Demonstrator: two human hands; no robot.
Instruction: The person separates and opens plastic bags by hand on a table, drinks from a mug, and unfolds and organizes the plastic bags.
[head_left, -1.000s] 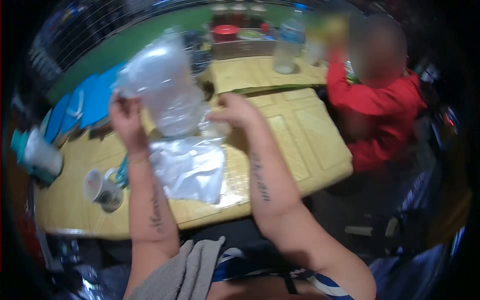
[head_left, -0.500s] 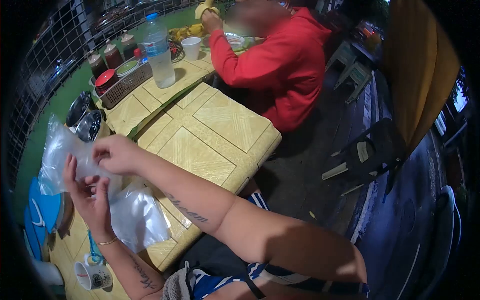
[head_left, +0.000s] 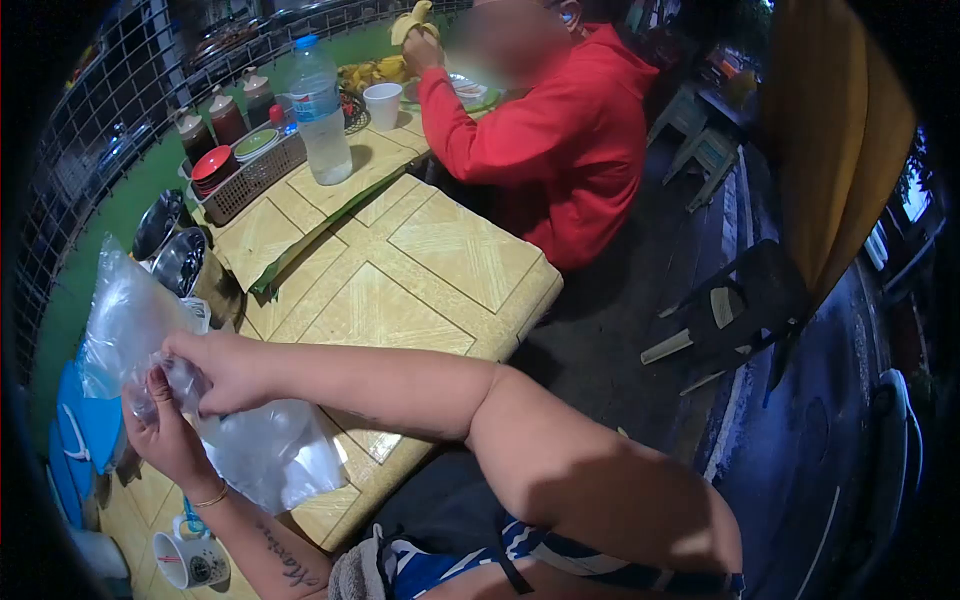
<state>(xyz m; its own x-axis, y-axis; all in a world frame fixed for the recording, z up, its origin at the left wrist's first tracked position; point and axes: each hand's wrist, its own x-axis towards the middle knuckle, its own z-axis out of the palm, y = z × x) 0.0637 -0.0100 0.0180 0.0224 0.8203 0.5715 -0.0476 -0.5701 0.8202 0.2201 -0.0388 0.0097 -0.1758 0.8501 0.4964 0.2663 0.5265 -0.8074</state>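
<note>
Crumpled clear plastic, which looks like a thin plastic bag, is bunched between my two hands at the table's left side. My left hand grips it from below, thumb up against the plastic. My right hand closes on it from the right, with its fingertips partly hidden. Flat clear plastic bags lie on the table under my right forearm. Beyond my hands is a larger bundle of clear plastic bags, beside metal containers.
A water bottle, a condiment basket, a white cup and a long green leaf strip are on the tiled table. A person in red holds a peeled banana. Near me is a mug; blue slippers are left.
My right hand has moved down and left to meet my left hand. Both have closed on the crumpled plastic. The other person's banana is raised slightly.
</note>
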